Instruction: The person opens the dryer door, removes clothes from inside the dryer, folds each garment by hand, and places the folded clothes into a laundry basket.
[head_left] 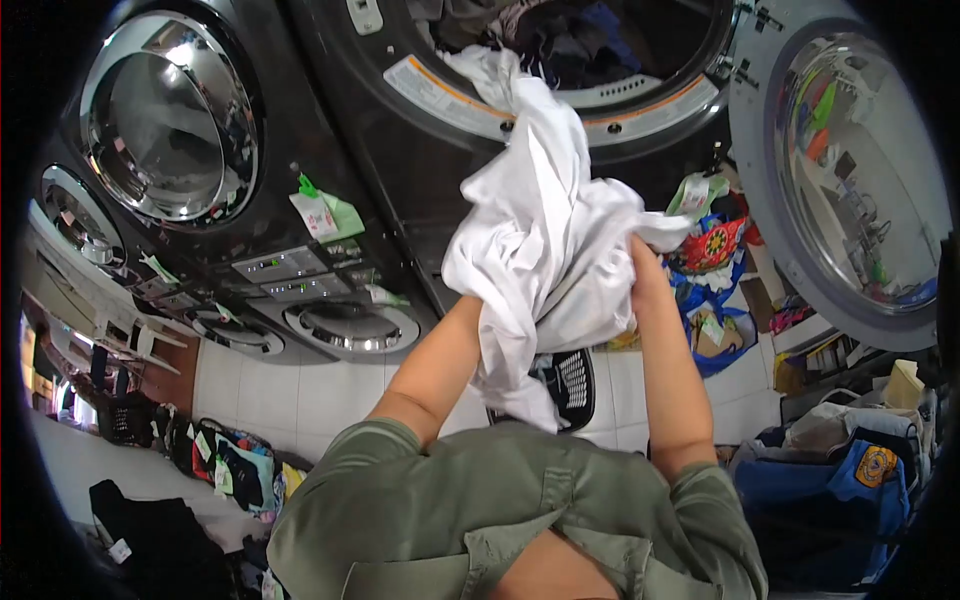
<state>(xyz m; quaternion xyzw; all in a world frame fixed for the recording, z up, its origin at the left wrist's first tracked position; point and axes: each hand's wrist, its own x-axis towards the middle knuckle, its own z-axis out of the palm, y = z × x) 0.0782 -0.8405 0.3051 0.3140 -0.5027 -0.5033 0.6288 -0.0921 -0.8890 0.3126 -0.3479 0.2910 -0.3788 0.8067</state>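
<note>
A bundle of white cloth (pixel 545 215) hangs between my two arms, in front of the open dryer drum (pixel 640 35). Its upper end reaches over the drum's lower rim, where dark and grey clothes (pixel 575 45) lie inside. My left hand is buried in the folds, so its fingers are hidden. At the cloth's right edge, my right hand (pixel 645 270) is pressed against the fabric, its fingers mostly covered by it. Below the bundle, a black basket (pixel 573 385) stands on the floor, partly covered by the hanging cloth.
The round dryer door (pixel 860 180) stands open at the right. Closed machines (pixel 170 120) line the left. Bags (pixel 715 250) sit on the floor below the door. Piled clothes (pixel 850 480) are at the lower right, with more clothes (pixel 240 465) at the lower left.
</note>
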